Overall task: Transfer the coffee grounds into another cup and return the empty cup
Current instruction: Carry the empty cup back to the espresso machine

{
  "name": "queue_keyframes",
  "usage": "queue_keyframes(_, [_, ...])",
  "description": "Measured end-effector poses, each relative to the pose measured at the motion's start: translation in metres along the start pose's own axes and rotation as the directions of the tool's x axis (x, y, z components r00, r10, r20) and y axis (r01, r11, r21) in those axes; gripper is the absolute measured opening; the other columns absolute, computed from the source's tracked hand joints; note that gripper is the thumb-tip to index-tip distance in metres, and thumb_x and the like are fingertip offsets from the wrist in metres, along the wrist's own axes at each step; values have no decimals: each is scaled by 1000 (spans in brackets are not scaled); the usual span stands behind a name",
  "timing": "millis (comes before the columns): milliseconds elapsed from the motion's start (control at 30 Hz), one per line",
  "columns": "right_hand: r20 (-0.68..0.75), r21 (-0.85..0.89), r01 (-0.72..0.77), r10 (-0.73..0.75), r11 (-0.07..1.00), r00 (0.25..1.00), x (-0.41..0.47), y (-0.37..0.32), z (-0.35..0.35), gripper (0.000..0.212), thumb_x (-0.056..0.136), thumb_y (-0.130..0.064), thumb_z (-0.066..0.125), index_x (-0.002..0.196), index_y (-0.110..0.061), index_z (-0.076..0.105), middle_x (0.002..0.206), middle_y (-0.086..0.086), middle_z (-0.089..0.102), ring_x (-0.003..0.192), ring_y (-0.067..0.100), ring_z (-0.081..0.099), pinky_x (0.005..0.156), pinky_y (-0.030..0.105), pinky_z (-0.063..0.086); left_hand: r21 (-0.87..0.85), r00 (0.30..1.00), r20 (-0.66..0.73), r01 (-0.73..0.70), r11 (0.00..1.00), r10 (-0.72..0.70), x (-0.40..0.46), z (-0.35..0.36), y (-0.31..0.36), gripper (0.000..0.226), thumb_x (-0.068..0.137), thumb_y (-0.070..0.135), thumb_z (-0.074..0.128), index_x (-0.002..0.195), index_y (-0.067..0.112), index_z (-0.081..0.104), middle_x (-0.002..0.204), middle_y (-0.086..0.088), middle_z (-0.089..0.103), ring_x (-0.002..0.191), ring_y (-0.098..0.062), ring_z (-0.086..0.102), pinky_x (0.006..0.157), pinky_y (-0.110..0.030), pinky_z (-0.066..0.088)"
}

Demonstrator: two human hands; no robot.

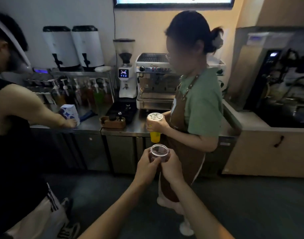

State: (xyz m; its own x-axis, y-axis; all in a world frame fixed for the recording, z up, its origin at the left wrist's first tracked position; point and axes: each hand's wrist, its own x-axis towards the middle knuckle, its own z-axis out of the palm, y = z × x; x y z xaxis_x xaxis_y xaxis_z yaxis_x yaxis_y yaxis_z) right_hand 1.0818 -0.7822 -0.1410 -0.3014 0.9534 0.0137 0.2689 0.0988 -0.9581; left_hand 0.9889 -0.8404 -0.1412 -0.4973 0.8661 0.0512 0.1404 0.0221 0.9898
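Observation:
A small clear plastic cup (159,151) is held upright in front of me, well short of the steel counter (130,129). My left hand (147,167) wraps its left side and my right hand (171,167) its right side, with the fingertips meeting at the front. The cup looks dark low down, and I cannot tell what is in it. A white coffee grinder (126,71) stands on the counter beside the espresso machine (153,80). I cannot pick out a second cup for the grounds.
A person in a green shirt and brown apron (194,109) stands right ahead holding a yellow drink (154,125). Another person at the left (13,118) reaches to a blue-and-white carton (70,113). Syrup pump bottles (82,92), a wooden tamper stand (113,121) and a black mat occupy the counter.

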Motion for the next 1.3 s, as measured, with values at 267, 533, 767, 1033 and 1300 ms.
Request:
queue_keyframes(267, [-47,-74,-54,50,996,998,16,2,6,18,94,-26,60,105,-39,55,92,-22,60,82,-9,54,63,13,35,12,997,51,-59,998,59,15,0,-1,36,91,29,66,127,30,60,123,9,64,116,-4,59,104,-34,47])
queue_keyframes(533, [-54,-63,-10,6,998,999,22,-2,14,19,92,-26,61,108,-37,59,94,-22,61,90,-8,55,70,13,37,-27,998,40,-50,998,51,18,-9,3,40,89,29,68,128,29,59,121,9,67,114,-4,62,104,-39,49])
queue_keyframes(767, [-18,-1,18,-18,1000,1000,22,-12,27,30,90,-16,64,117,-29,60,101,-14,66,96,5,62,79,23,52,-89,1000,10,-2,996,3,21,-26,8,38,87,26,71,124,29,61,115,8,72,104,2,66,97,-29,51])
queue_keyframes(1033, [-18,22,39,-39,999,999,16,-17,41,33,78,-14,74,106,-31,65,93,-11,72,90,5,67,68,13,48,-22,999,-38,-13,1000,12,18,-41,6,34,87,20,66,118,30,60,109,11,70,98,9,65,77,-8,49])
queue_keyframes(1300, [-20,36,60,-59,998,998,15,-23,46,40,68,-25,87,102,-28,66,89,-11,73,84,-1,66,60,6,44,41,994,-90,-62,997,65,21,-46,11,36,85,10,67,120,16,63,111,1,71,107,-13,66,95,-31,51])
